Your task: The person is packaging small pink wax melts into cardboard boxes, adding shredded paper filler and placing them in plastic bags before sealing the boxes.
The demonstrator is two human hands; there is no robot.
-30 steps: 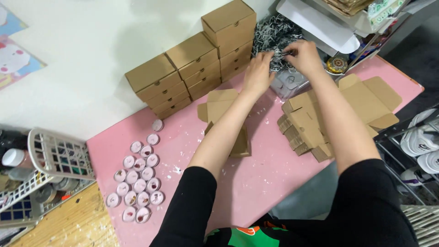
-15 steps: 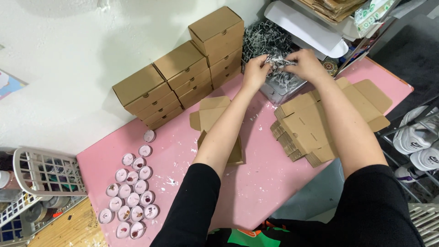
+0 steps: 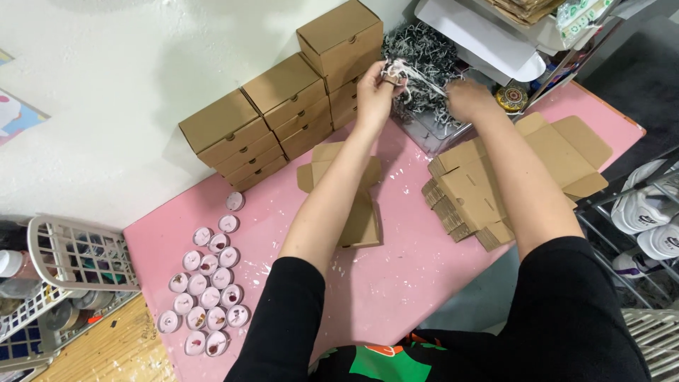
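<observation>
Crinkly grey-white paper shreds between hands

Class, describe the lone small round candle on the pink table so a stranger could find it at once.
Start at the pink table and find the cluster of small round candles near its left edge. Follow it toward the stacked brown boxes. The lone candle sits nearest the boxes, apart from the others.

Taking the flat box blank on the table as landmark: behind it stand the stacked closed boxes against the wall. Right of it lies the pile of flat blanks. Behind and to its right sits the bin of shredded paper. Left and in front lie the small round cups, with the basket farther left.
</observation>
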